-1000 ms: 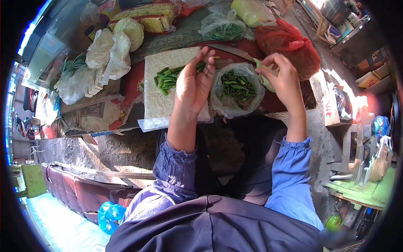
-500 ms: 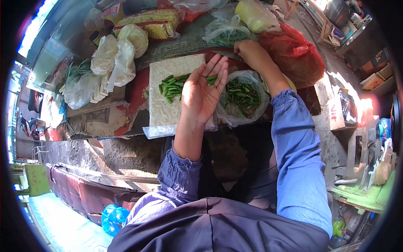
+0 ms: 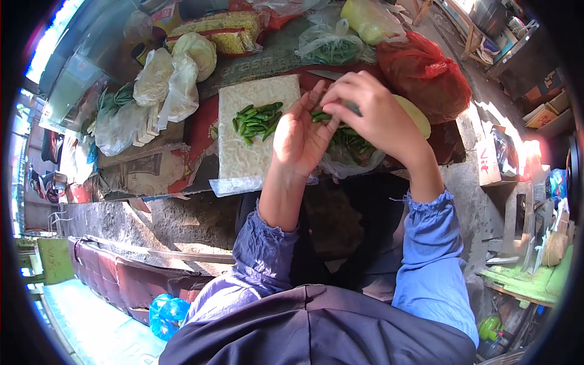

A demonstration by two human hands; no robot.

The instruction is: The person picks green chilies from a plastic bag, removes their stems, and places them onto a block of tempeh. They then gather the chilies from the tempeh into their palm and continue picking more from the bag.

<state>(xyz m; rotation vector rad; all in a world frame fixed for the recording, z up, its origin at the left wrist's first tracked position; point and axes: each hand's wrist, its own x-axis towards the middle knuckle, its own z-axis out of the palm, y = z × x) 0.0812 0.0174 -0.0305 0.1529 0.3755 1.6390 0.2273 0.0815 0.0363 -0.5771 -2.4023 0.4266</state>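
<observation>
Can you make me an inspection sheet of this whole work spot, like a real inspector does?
Surface: table with worn, torn covering.
Job's things: green chilies piled on a white board; more in an open clear bag, partly hidden.
Clutter: knife behind the hands; red bag toward the right; wrapped yellow packs at the back.
Hands: left hand palm up, chilies at its fingers; right hand over those fingers, its grip unclear.
Cables: nothing seen.
Surroundings: maroon padded seat and blue plastic bag at lower left; green surface at right.
</observation>
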